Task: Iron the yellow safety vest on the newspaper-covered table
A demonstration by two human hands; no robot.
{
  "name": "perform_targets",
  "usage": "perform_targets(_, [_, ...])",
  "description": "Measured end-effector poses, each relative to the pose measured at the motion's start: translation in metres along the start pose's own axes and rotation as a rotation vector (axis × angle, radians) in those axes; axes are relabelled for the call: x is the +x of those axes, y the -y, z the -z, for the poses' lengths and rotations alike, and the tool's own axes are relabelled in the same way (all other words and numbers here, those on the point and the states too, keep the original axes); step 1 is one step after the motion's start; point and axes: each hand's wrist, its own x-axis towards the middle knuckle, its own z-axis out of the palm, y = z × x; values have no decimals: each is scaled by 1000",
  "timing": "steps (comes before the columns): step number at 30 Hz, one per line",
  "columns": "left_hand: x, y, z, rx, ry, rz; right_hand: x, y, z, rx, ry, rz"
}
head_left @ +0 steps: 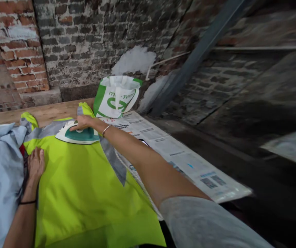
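Note:
A neon yellow shirt (81,186) with grey panels lies spread out in front of me. My right hand (83,122) is wrapped round the handle of a white and teal clothes iron (82,135), which rests on the upper part of the shirt. A pale cord runs along the shirt's right side, partly behind my forearm. At the shirt's left edge my left hand (35,162) lies flat, fingers stretched out and holding nothing. Beside that hand is a crumpled light blue cloth (2,172), with a bit of red showing between it and the shirt.
A white and green bag (118,98) stands at the back of the wooden table (52,109). Printed sheeting (160,141) covers the right side, with a phone (144,142) partly behind my arm. A brick wall (81,44) and slanted metal beam (197,58) stand behind.

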Motion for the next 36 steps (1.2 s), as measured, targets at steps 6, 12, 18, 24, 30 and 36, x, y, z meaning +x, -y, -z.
perform_targets(6, [-1, -8, 8, 13, -13, -18, -20, -19, 4, 29, 67, -34])
perform_targets(12, [0, -11, 10, 35, 0, -5, -39, 1, -2, 92, 140, 106])
perform_targets(18, [2, -10, 9, 40, 21, 11, -132, 37, -9, 89, 242, 240])
perform_targets(24, [0, -13, 9, 36, 16, 11, -241, 60, -25, 92, 286, 287])
perform_targets(30, [-4, -18, 15, 60, 12, 17, -218, 47, -25, 20, 173, 228])
perform_targets(36, [-8, -20, 13, 101, 11, 15, -144, 22, -15, -33, 99, 191])
